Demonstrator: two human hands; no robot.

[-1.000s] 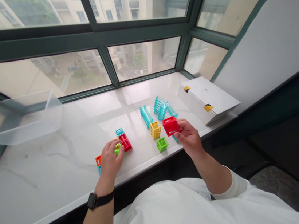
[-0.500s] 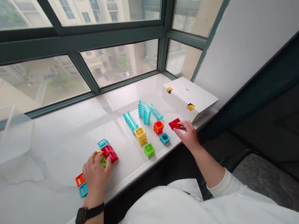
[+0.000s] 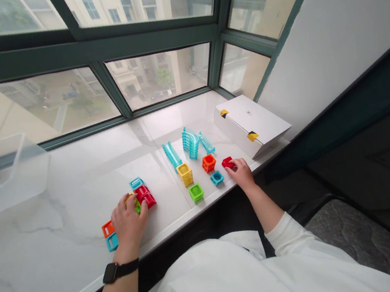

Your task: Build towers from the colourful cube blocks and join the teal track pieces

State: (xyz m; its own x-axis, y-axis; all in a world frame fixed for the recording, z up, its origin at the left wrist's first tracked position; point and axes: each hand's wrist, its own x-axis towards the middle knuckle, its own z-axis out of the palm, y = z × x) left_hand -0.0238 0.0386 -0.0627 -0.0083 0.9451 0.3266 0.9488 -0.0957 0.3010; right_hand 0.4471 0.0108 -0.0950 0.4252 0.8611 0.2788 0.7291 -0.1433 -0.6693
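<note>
My left hand (image 3: pixel 129 221) is curled over a joined run of coloured toy blocks, its fingertips and thumb around the yellow and green blocks (image 3: pixel 137 205). At the far end of that run are a red block (image 3: pixel 144 196) and a blue block (image 3: pixel 136 183); an orange block (image 3: pixel 108 229) and a blue block (image 3: pixel 112 242) show left of the wrist. My right hand (image 3: pixel 242 174) pinches a small red block (image 3: pixel 227 162) low at the counter. Close by are an orange cube (image 3: pixel 209 163) and a blue block (image 3: pixel 217 178).
A yellow block (image 3: pixel 185 174) and a green block (image 3: pixel 196 192) stand mid-counter. Behind them lie turquoise track pieces (image 3: pixel 191 142). A white box (image 3: pixel 254 121) with yellow-black tabs is at the right, a clear plastic bin (image 3: pixel 37 181) at the left. Windows border the white counter (image 3: pixel 68 196).
My right hand has tipped and lowered the red block, which earlier showed its flat face. My left hand stays on the joined blocks. The whole view has shifted slightly.
</note>
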